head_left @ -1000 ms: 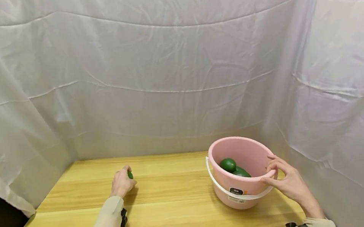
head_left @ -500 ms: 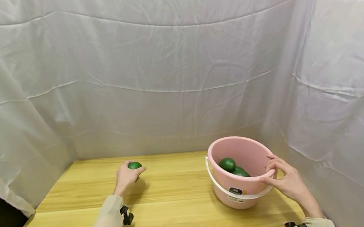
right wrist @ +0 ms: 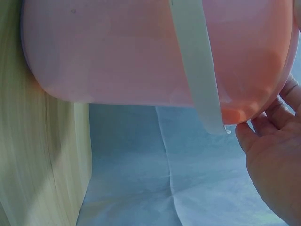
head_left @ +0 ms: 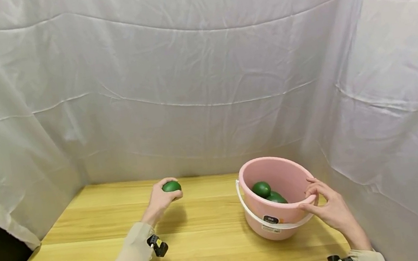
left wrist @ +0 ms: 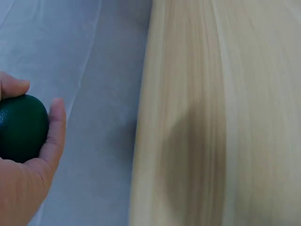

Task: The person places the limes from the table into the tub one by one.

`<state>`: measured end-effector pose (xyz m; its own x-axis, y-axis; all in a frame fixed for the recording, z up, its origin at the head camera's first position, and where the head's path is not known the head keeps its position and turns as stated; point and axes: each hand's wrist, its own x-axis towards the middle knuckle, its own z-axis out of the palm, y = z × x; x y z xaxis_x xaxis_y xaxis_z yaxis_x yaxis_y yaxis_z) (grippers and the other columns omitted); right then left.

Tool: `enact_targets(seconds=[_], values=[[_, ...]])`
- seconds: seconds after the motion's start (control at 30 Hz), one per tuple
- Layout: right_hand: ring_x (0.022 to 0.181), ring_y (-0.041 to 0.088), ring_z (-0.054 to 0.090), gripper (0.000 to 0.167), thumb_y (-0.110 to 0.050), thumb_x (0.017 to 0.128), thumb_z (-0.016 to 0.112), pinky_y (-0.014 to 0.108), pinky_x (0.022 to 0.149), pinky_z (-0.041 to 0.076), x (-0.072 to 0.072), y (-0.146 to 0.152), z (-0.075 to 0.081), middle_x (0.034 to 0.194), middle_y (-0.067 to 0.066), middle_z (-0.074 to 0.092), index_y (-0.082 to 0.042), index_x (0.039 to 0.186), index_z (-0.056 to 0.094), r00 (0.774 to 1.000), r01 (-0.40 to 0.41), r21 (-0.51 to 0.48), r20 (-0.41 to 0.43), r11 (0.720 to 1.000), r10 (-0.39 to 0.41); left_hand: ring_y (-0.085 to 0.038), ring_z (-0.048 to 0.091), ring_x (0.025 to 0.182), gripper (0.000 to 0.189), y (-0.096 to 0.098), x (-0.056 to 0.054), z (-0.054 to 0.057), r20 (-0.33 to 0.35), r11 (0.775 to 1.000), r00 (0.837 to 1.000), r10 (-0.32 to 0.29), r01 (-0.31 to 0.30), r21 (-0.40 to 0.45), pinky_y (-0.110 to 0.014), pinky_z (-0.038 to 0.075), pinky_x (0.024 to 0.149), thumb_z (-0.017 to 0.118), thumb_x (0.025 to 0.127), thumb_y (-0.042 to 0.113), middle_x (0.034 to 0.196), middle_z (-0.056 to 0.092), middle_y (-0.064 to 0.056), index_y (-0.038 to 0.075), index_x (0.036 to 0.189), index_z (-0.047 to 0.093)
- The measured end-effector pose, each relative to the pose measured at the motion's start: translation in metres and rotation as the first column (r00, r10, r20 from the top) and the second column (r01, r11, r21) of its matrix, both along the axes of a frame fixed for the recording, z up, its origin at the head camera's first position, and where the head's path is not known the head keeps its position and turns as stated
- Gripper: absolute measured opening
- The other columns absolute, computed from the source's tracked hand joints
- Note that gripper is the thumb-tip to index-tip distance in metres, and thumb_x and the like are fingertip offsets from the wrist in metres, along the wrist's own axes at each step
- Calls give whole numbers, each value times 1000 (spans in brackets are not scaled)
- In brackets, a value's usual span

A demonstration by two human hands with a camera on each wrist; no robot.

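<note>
My left hand (head_left: 161,197) holds a smooth, dark green avocado (head_left: 171,186) between thumb and fingers, raised over the table. In the left wrist view the avocado (left wrist: 21,129) sits at the left edge, with a thumb and fingers curled about it. A pink bucket (head_left: 257,214) with a white handle (head_left: 252,215) stands upright on the right side of the table. Inside it lie two green avocados (head_left: 261,189), the lower one partly hidden. My right hand (head_left: 334,208) pinches the bucket's right rim, as the right wrist view also shows.
The light wooden table (head_left: 205,254) carries the bucket and extends beneath both arms. Grey-white cloth (head_left: 185,72) hangs behind it and along both sides. A dark area shows at the far left. Each wrist wears a black strap mount (head_left: 157,245).
My left hand has lifted the avocado and brought it rightward, turning so that more of it shows. My right hand and the bucket have stayed in place.
</note>
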<state>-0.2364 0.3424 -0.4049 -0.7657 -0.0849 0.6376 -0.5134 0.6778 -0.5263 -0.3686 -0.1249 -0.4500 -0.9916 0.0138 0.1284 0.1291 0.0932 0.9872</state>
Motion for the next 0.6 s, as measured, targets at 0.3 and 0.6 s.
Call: enact_targets(seconds=[0.3,0.6], values=[[127,-14,40,29,-10,68,88,0,101,24,-1,1,-1,114,-7,60,-14,82,64,1000,4,0,-3,1000,-4,-26,64,88,41,39,8,20,-75,989,986,-146,148,24,-39,60,75,74,79,0,115,56,-19,6,117,61],[127,-14,39,30,-9,67,89,1,101,23,-2,2,-3,113,-5,60,-14,83,64,1000,6,5,-5,1000,-6,-22,60,83,39,73,14,30,-157,984,974,-165,152,-96,-34,53,66,82,74,10,109,61,-13,15,109,65]])
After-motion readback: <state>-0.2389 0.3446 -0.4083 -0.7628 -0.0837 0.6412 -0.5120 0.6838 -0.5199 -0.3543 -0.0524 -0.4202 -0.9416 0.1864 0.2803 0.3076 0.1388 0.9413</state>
